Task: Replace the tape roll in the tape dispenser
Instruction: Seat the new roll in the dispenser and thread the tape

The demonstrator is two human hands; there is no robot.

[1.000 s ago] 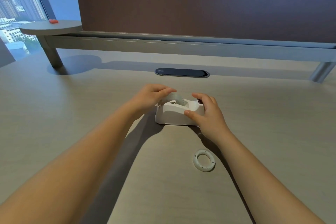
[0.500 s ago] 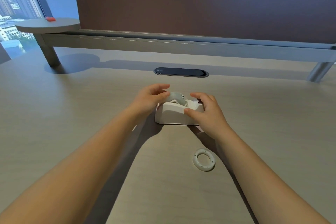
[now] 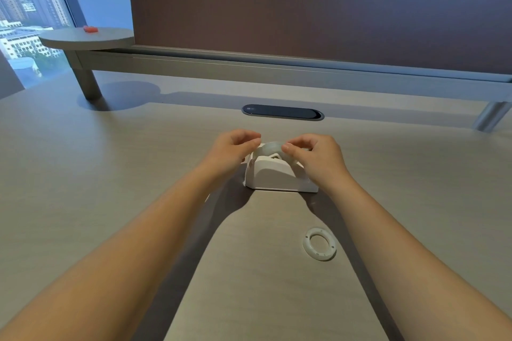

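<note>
A white tape dispenser (image 3: 277,176) stands on the desk in the middle of the view. A clear tape roll (image 3: 270,147) sits in its cradle, its top arc showing above the body. My left hand (image 3: 235,151) is at the roll's left side, fingers curled with the tips against it. My right hand (image 3: 314,156) is over the dispenser's right end, thumb and forefinger pinched at the top of the roll. An empty white core ring (image 3: 319,243) lies flat on the desk, nearer to me and to the right.
A dark oval cable port (image 3: 282,112) is set into the desk (image 3: 83,174) behind the dispenser. A grey rail (image 3: 277,69) on legs runs along the back below a brown partition. A round shelf (image 3: 83,37) at back left carries a small red object (image 3: 90,29).
My right hand left the dispenser's front side and rose to pinch the top of the roll. My left hand stayed at the roll's left side.
</note>
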